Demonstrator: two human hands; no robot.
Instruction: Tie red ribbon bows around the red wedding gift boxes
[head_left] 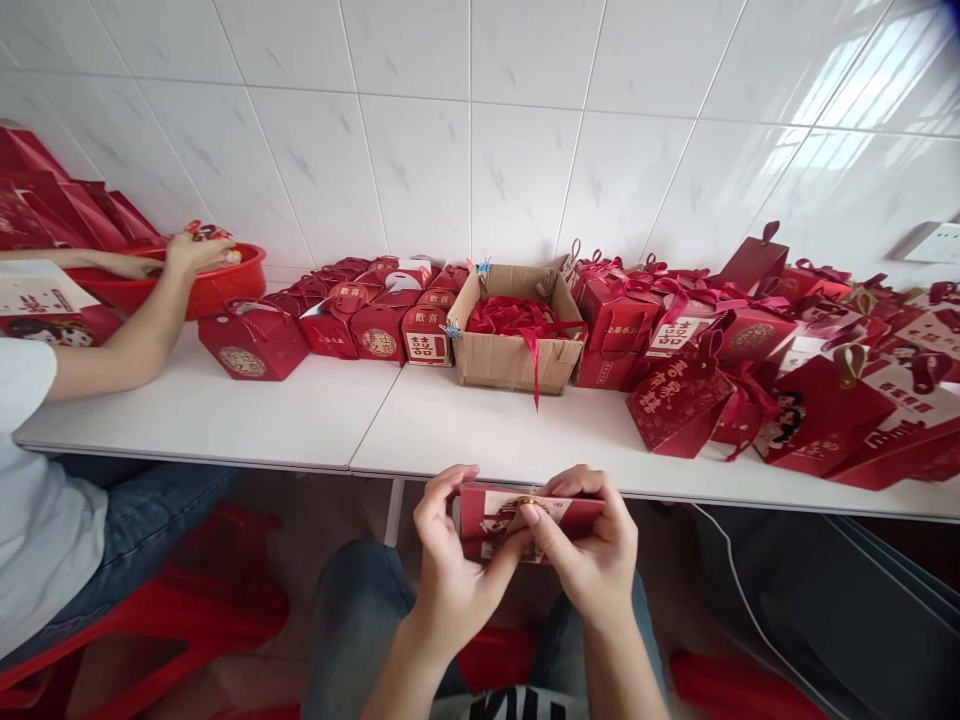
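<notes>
In the head view, a red and cream printed gift box [484, 522] is held above my lap, in front of the table's edge. My left hand [459, 548] grips its left side, with the thumb across the front. My right hand [589, 540] wraps round the right side, and its thumb presses near a small gold-coloured piece [531, 500] at the top middle. Both thumbs nearly meet there. The far side of the box and some fingertips are hidden.
On the white table [315, 420] stands a cardboard box [517, 362] of red ribbons, between rows of red gift boxes [255, 340]. At left, a person's hands reach over a red basin [240, 285]. A white cable [731, 560] hangs at right.
</notes>
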